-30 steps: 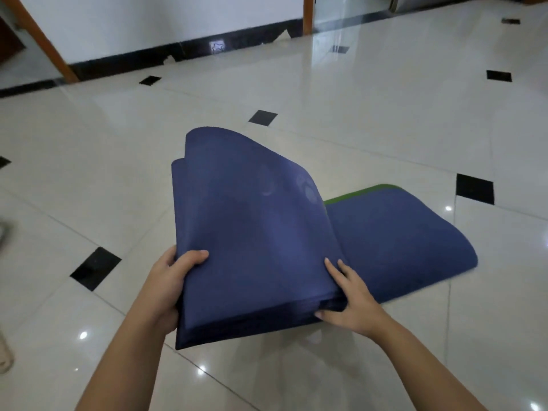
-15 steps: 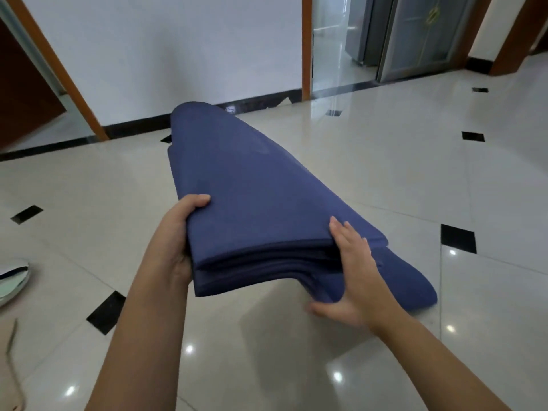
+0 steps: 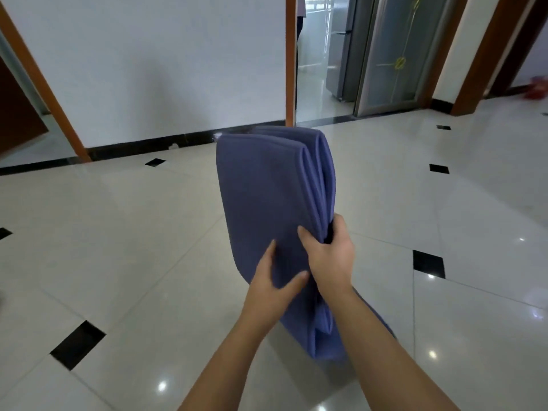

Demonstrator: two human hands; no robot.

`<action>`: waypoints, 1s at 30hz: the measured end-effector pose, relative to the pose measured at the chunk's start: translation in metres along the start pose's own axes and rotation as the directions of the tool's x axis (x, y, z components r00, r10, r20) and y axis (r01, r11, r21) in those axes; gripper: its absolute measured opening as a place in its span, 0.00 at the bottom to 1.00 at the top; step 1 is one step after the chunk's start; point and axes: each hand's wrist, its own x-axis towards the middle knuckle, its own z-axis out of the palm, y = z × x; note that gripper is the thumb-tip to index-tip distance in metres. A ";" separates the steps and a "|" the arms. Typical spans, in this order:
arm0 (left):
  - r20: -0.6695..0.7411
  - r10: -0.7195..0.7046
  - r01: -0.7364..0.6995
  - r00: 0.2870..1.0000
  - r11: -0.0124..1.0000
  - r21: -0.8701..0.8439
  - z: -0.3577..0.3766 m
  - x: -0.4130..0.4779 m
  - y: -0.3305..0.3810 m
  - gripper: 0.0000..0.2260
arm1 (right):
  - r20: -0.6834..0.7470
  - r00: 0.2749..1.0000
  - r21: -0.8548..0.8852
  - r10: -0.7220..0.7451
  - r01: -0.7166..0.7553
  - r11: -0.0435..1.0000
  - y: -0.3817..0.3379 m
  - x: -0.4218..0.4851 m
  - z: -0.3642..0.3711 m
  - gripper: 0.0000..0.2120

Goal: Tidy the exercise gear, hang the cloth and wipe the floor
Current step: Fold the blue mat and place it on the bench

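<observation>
Blue folded exercise mat [image 3: 267, 188] upright | my left hand [image 3: 275, 280] grips its near face | my right hand [image 3: 329, 256] clasps its layered edge

open tiled floor [image 3: 148, 247] around, wall [image 3: 148, 69] beyond

No readable text, label or number anywhere
</observation>
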 end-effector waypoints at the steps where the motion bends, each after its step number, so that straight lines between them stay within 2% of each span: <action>1: -0.014 0.007 -0.006 1.000 0.995 0.102 0.007 -0.003 -0.015 0.42 | -0.028 1.000 0.040 0.002 0.000 0.999 -0.009 0.006 0.004 0.10; 2: -0.047 0.031 -0.022 0.998 0.984 0.177 0.012 -0.005 -0.027 0.47 | -0.045 0.999 0.096 -0.004 0.009 0.995 -0.020 0.012 0.009 0.10; 4: -0.158 0.125 -0.079 0.979 0.959 0.273 0.012 -0.004 -0.046 0.49 | -0.074 0.997 0.226 -0.021 0.037 0.973 -0.043 0.023 0.017 0.09; 5: -0.218 0.164 -0.097 0.962 0.952 0.290 0.009 -0.003 -0.048 0.47 | -0.091 0.996 0.289 -0.023 0.048 0.956 -0.054 0.028 0.021 0.10; 9: -0.400 0.139 -0.080 0.906 0.984 0.161 -0.024 0.013 -0.057 0.30 | -0.168 0.984 0.527 0.054 0.044 0.849 -0.083 0.040 0.031 0.09; 12: -0.566 0.137 0.026 0.813 0.963 0.270 -0.055 0.017 -0.065 0.30 | -0.242 0.965 0.626 0.104 0.073 0.776 -0.085 0.046 0.022 0.09; 14: -0.605 0.241 0.065 0.759 0.896 0.439 -0.076 0.019 -0.073 0.30 | -0.282 0.953 0.617 0.113 0.089 0.782 -0.072 0.047 0.010 0.09; 16: -0.537 0.369 0.073 0.759 0.771 0.633 -0.088 0.019 -0.079 0.28 | -0.289 0.945 0.599 0.151 0.055 0.799 -0.045 0.044 -0.004 0.11; 18: -0.498 0.419 0.148 0.759 0.634 0.759 -0.094 0.018 -0.091 0.26 | -0.275 0.933 0.613 0.233 -0.017 0.790 -0.008 0.037 -0.015 0.13; 21: -0.473 0.352 0.209 0.808 0.579 0.788 -0.089 0.005 -0.127 0.24 | -0.206 0.892 0.693 0.402 -0.157 0.704 0.057 0.018 -0.026 0.16; 25: -0.437 0.076 0.312 0.896 0.592 0.743 -0.086 -0.019 -0.203 0.25 | -0.173 0.749 0.737 0.640 -0.332 0.588 0.156 -0.026 -0.024 0.17; 27: -0.453 -0.046 0.383 0.890 0.616 0.689 -0.084 -0.039 -0.237 0.21 | -0.175 0.648 0.744 0.741 -0.405 0.531 0.198 -0.052 -0.027 0.19; 29: -0.524 -0.138 0.474 0.841 0.654 0.589 -0.078 -0.059 -0.262 0.20 | -0.139 0.556 0.760 0.820 -0.471 0.448 0.231 -0.076 -0.038 0.20; 30: -0.570 -0.169 0.517 0.804 0.674 0.528 -0.074 -0.068 -0.273 0.22 | -0.106 0.524 0.771 0.845 -0.493 0.403 0.243 -0.087 -0.044 0.17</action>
